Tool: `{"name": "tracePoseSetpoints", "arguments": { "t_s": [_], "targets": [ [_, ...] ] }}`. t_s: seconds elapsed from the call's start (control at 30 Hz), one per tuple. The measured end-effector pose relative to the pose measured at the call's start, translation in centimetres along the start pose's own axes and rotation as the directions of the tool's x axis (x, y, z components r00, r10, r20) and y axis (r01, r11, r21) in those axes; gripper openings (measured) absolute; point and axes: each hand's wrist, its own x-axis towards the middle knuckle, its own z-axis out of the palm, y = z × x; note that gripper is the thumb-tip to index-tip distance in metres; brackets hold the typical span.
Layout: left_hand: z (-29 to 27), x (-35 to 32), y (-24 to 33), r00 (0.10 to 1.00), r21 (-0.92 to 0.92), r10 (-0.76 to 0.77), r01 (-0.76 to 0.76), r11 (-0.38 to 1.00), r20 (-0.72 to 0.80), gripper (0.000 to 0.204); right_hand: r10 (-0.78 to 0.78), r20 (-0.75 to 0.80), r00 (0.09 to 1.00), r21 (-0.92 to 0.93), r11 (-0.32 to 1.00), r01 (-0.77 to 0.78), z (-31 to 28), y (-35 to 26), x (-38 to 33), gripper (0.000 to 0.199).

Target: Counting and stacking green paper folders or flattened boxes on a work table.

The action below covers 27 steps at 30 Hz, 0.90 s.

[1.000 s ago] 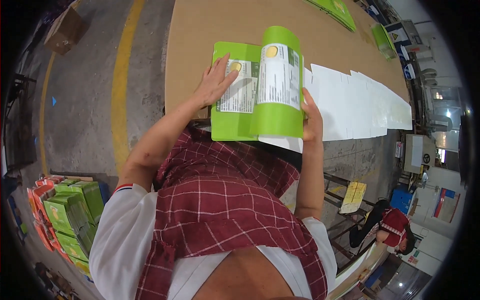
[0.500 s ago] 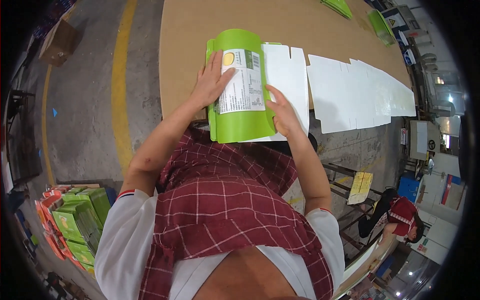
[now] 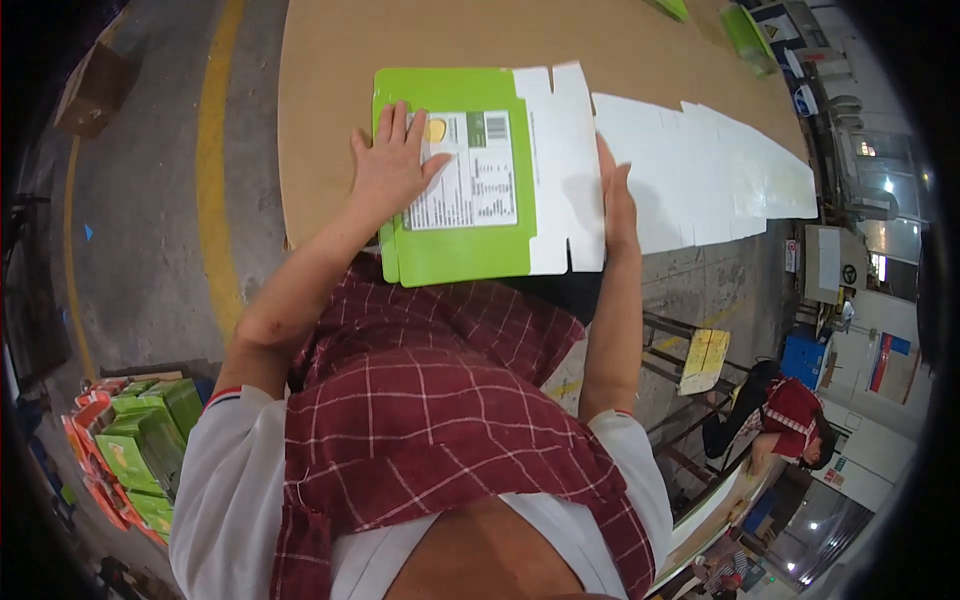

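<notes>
A green cardboard box blank (image 3: pixel 455 258) lies flat in front of me at the table's near edge, with a white printed label on its middle. Its white flaps (image 3: pixel 560 180) extend to the right. My left hand (image 3: pixel 388 172) rests palm down on the green panel and part of the label, fingers spread. Upright along the right edge of the white part stands my right hand (image 3: pixel 619 205), its fingers stretched out and the thumb apart. Another green edge shows under the blank at its left side.
More white cardboard blanks (image 3: pixel 715 170) overlap in a row to the right on the brown table (image 3: pixel 330 60). Green pieces (image 3: pixel 748 40) lie at the far right. Stacked green and orange cartons (image 3: pixel 140 450) stand at lower left. A co-worker (image 3: pixel 790 420) bends at the right.
The green blank was bowed upward and now lies flat, its white flaps exposed. My right hand has moved from the green edge rightward to the white part's outer edge. My left hand stays on the panel.
</notes>
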Motion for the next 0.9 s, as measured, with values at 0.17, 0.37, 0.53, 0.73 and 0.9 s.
{"name": "tracePoseSetpoints", "arguments": {
  "t_s": [0.17,0.37,0.53,0.73,0.9],
  "targets": [
    [0.7,0.3,0.0,0.997,-0.024,0.027,-0.029,0.999,-0.072,0.067,-0.141,0.339,0.93,-0.757,0.546,0.359,2.3,2.1,2.9,0.056],
    [0.2,-0.1,0.0,0.997,-0.052,0.028,-0.032,0.998,-0.077,0.065,-0.19,0.161,0.968,-0.986,0.014,0.167,5.3,6.3,2.0,0.056],
    [1.1,0.2,-0.7,0.991,-0.157,0.018,-0.039,0.987,-0.134,0.061,-0.19,0.143,0.971,-0.908,0.366,0.206,2.2,7.4,0.8,0.059],
    [2.2,1.3,-2.8,0.972,-0.468,-0.003,-0.111,0.876,-0.236,0.055,-0.225,-0.062,0.972,-0.906,0.421,0.04,4.9,7.2,3.7,0.055],
    [1.9,1.4,-2.4,0.983,-0.405,0.001,-0.077,0.911,-0.184,0.054,-0.229,-0.096,0.969,-0.67,0.735,0.107,-3.5,5.7,2.5,0.069]
  ]
}}
